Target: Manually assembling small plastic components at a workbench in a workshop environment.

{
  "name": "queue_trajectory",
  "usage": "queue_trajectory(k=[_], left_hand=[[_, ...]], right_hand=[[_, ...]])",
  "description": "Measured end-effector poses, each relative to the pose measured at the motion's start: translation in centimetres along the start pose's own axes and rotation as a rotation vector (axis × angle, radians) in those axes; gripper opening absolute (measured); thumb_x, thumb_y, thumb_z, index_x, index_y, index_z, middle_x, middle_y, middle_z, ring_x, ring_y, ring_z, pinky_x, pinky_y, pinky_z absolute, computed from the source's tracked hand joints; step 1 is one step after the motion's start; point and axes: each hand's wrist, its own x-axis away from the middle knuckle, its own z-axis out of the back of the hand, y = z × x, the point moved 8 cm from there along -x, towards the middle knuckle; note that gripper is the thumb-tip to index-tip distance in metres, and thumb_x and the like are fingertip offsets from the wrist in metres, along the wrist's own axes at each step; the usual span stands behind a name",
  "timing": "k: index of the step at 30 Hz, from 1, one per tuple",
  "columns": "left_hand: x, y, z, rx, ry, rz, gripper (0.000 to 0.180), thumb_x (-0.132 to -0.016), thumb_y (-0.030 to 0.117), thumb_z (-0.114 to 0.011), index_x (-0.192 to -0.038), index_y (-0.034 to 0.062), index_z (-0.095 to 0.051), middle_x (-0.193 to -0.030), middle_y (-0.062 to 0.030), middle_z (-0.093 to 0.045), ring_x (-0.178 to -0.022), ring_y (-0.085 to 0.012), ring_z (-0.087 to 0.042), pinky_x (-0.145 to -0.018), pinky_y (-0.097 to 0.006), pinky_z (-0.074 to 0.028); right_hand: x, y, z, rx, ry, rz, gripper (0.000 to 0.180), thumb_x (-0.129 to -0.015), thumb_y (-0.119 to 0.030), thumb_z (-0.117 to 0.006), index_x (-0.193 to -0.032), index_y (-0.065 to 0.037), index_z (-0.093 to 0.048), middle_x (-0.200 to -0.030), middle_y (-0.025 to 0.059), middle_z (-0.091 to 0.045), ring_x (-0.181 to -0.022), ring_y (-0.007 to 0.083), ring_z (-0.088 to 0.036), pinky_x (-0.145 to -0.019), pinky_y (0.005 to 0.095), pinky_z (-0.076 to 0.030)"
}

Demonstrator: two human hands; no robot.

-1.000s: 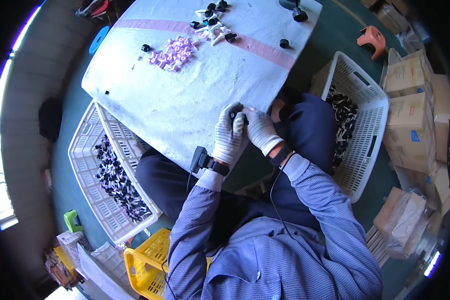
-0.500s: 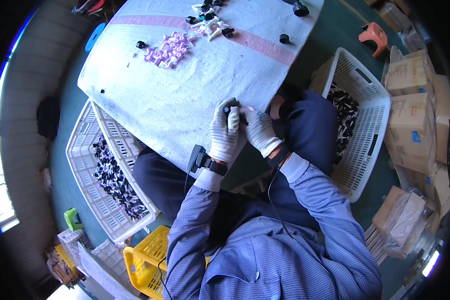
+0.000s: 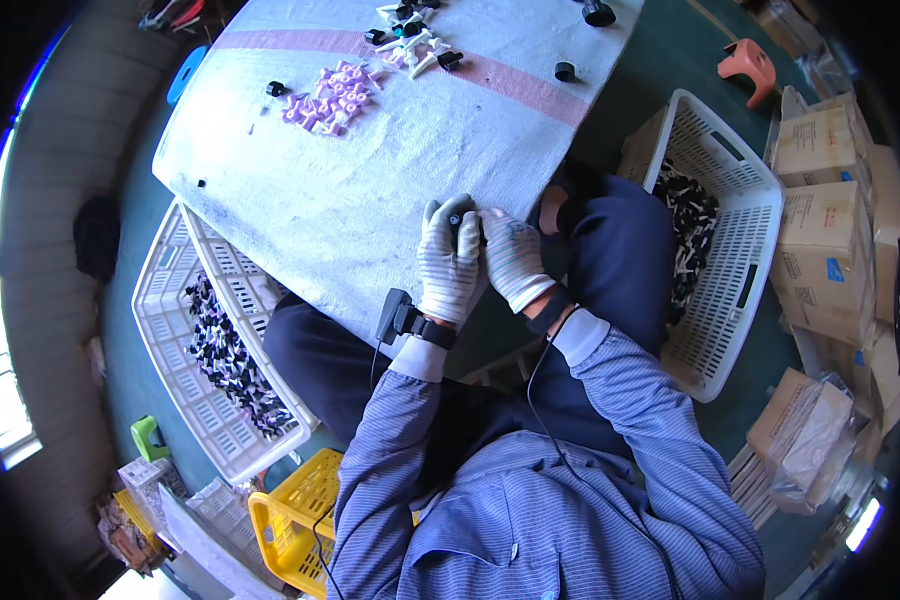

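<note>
Both my hands, in white striped gloves, meet over the near right part of the cloth-covered table [image 3: 300,200]. My left hand [image 3: 448,258] is closed around a small black round part [image 3: 457,219], whose end shows between thumb and fingers. Right beside it, my right hand [image 3: 512,255] has its fingers pinched together at the same spot; what they hold, if anything, is hidden. Farther off on the table lies a heap of small pink-lilac plastic pieces [image 3: 335,97]. White cone-shaped pieces [image 3: 422,50] mixed with black caps [image 3: 450,61] lie beyond it.
Left of my legs stands a white basket [image 3: 235,370] of black, white and lilac parts. Another white basket [image 3: 735,270] with black and white parts is at my right, near stacked cartons [image 3: 820,230]. A yellow basket [image 3: 275,525] and an orange stool [image 3: 747,70] are on the floor.
My right hand has shifted slightly and its wrist has turned a little. The left hand keeps its hold on the black part. The view has moved slightly.
</note>
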Motion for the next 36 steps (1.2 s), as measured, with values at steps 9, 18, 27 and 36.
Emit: queue_trajectory(k=[9,18,27,36], left_hand=[[-0.5,1.5,-0.3,-0.033,0.014,-0.04,0.025,-0.101,0.019,-0.049,-0.117,0.0018,-0.057,-0.105,-0.0116,-0.064,-0.096,-0.0213,-0.061,-0.101,-0.038,-0.042],[-4.0,5.5,-1.7,-0.14,0.081,-0.345,0.016,-0.095,0.015,-0.054,-0.106,0.0064,-0.062,-0.095,-0.0163,-0.069,-0.101,-0.0368,-0.065,-0.113,-0.051,-0.03],[-2.3,0.2,-3.0,-0.12,-0.006,-0.035,0.021,-0.094,0.019,-0.054,-0.109,0.0075,-0.062,-0.109,-0.0204,-0.066,-0.101,-0.0423,-0.062,-0.105,-0.045,-0.041],[-1.1,-0.5,-2.5,0.043,-0.084,0.091,0.036,-0.099,0.03,-0.057,-0.124,0.004,-0.055,-0.108,-0.0129,-0.066,-0.103,-0.0213,-0.061,-0.093,-0.036,-0.048]], right_hand=[[-0.3,-1.8,2.6,-0.107,0.025,0.065,0.013,-0.086,-0.021,-0.064,-0.094,-0.011,-0.064,-0.089,0.0132,-0.066,-0.08,0.036,-0.066,-0.067,0.0453,-0.053],[-2.4,0.8,2.7,0.105,-0.044,-0.051,0.012,-0.086,-0.021,-0.063,-0.091,-0.01,-0.066,-0.087,0.0116,-0.067,-0.077,0.0341,-0.067,-0.068,0.0444,-0.054],[-1.9,2.9,2.1,0.078,-0.054,-0.035,0.014,-0.088,-0.015,-0.057,-0.098,-0.009,-0.064,-0.1,0.0148,-0.066,-0.093,0.0357,-0.066,-0.077,0.0484,-0.053],[-1.1,3.2,3.0,-0.057,-0.122,-0.125,0.023,-0.086,-0.02,-0.062,-0.104,-0.006,-0.065,-0.108,0.0195,-0.066,-0.098,0.0403,-0.063,-0.085,0.0483,-0.051]])
